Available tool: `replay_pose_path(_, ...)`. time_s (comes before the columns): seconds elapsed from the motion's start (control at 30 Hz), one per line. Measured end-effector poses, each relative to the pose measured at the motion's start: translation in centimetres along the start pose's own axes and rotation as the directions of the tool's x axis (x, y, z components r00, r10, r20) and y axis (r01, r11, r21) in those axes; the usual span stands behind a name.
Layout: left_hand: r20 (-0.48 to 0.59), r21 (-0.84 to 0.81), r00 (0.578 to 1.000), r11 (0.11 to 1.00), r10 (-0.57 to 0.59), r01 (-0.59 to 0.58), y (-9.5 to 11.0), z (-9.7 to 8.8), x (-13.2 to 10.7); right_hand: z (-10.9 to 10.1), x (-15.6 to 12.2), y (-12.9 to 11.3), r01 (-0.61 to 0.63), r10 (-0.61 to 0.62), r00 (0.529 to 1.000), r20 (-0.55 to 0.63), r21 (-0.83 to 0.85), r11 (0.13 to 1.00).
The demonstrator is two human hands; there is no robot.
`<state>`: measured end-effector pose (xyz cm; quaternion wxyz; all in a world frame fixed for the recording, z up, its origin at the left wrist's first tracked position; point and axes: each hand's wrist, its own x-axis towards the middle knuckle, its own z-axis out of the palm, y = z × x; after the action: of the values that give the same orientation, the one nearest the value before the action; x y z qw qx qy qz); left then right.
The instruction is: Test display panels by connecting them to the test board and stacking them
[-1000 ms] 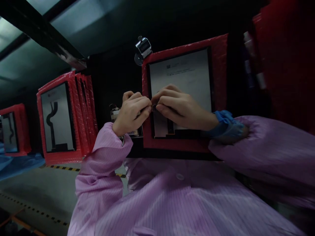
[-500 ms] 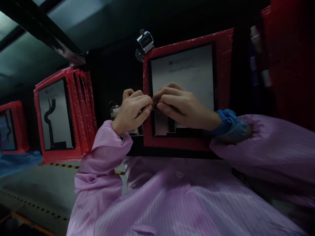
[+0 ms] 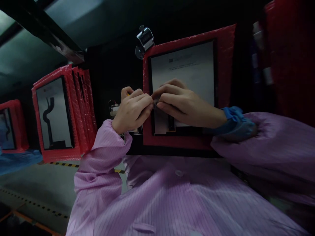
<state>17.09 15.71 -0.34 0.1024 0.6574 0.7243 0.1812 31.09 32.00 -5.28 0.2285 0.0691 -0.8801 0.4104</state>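
My left hand [image 3: 134, 110] is closed, fingertips pinched together at the left edge of a flat display panel [image 3: 192, 73]. Meeting it there are the fingertips of my right hand [image 3: 188, 106], also closed in a pinch above the panel. Whatever lies between the fingers is small, dark and mostly hidden. The panel rests on red bubble wrap [image 3: 225, 65]. A dark strip [image 3: 171, 123] shows on the panel's surface below my right hand. Partly covered by my left hand is a circuit board [image 3: 113, 108] with thin wires.
A metal tally counter [image 3: 145, 38] stands at the wrap's top left corner. On the left, a stack of red-wrapped sheets [image 3: 83, 111] carries another panel [image 3: 55, 114]. Pen-like items [image 3: 256, 62] lie at the right beside more red material [image 3: 290, 65].
The view has shifted slightly. Both hands keep their pinched pose at the panel's left edge, with only small finger movement; a bit of yellow now shows behind my left hand.
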Motion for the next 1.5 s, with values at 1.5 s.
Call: replay_pose_path(1.5, -0.402, 0.111, 0.79, 0.832, -0.462, 0.544, 7.2, 5.3, -10.4, -2.2, -13.0, -6.0, -0.539, 0.427, 0.834, -0.351, -0.345, 0.769)
